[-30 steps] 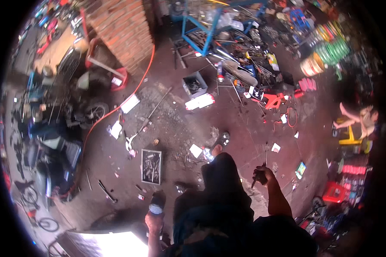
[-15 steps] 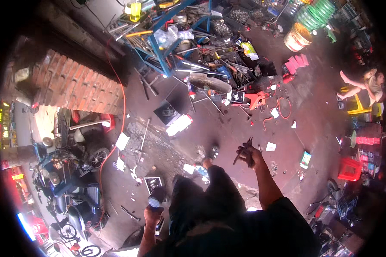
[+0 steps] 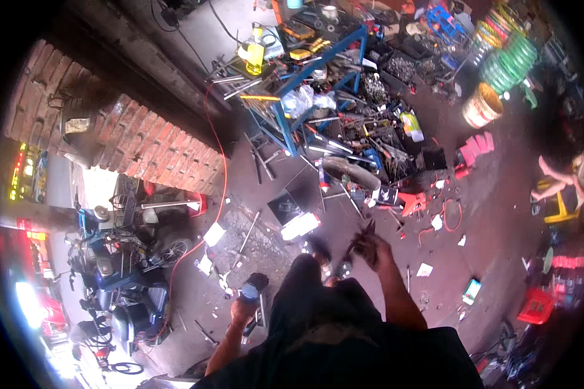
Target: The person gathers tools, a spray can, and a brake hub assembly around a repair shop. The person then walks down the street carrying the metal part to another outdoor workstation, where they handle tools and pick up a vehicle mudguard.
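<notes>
My left hand (image 3: 243,308) is closed around a dark, rounded object (image 3: 255,281) with a blue-grey part; its kind I cannot make out. It is held above the floor, left of my legs. My right hand (image 3: 376,253) is out in front and to the right of my legs, its fingers wrapped round a dark hand tool that looks like pliers (image 3: 369,229), the pointed tip upward. Part of the tool is hidden by the fingers. Beneath my hands lies the dark, stained floor (image 3: 344,311), scattered with paper scraps.
A blue metal rack (image 3: 285,129) full of tools stands ahead, with parts heaped beside it. A red hose (image 3: 225,175) runs along the left, near parked motorbikes (image 3: 126,285) and a brick pillar (image 3: 156,142). At right are a white bucket (image 3: 483,107), a red stool (image 3: 536,305) and a seated person (image 3: 568,178).
The view has turned, so the surroundings sit further right and lower. My right hand has come in closer to my legs, still gripping the tool. My left hand keeps its object.
</notes>
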`<state>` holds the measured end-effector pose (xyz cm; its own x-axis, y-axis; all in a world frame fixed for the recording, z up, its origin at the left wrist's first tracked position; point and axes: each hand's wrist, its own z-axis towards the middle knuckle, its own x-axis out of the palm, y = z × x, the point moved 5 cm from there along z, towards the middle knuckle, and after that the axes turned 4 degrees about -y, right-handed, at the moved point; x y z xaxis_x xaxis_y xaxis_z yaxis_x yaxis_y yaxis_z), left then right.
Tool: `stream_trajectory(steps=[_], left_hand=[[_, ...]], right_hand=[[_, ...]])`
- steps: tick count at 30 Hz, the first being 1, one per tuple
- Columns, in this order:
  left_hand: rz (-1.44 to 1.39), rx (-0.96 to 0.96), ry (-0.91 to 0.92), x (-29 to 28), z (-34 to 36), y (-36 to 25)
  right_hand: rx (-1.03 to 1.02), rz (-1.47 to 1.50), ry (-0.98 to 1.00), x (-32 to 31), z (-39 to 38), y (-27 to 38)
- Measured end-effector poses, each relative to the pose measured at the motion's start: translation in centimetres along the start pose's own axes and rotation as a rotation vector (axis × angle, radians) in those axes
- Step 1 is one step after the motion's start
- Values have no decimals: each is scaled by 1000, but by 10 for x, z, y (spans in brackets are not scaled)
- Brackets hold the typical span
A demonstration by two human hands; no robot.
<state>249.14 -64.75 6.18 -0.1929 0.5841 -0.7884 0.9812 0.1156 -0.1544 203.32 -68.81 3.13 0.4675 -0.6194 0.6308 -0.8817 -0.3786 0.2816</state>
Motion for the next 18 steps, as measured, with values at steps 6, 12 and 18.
stream_trajectory(steps=[6, 12, 18], left_hand=[[18, 16, -90, -25, 37, -27], [-17, 17, -190, -16, 48, -33], [-23, -185, -198, -2, 44, -57]], right_hand=[[-10, -102, -136, 59, 64, 17], [-151, -291, 90, 195, 173, 134], [-334, -314, 204, 320, 311, 266]])
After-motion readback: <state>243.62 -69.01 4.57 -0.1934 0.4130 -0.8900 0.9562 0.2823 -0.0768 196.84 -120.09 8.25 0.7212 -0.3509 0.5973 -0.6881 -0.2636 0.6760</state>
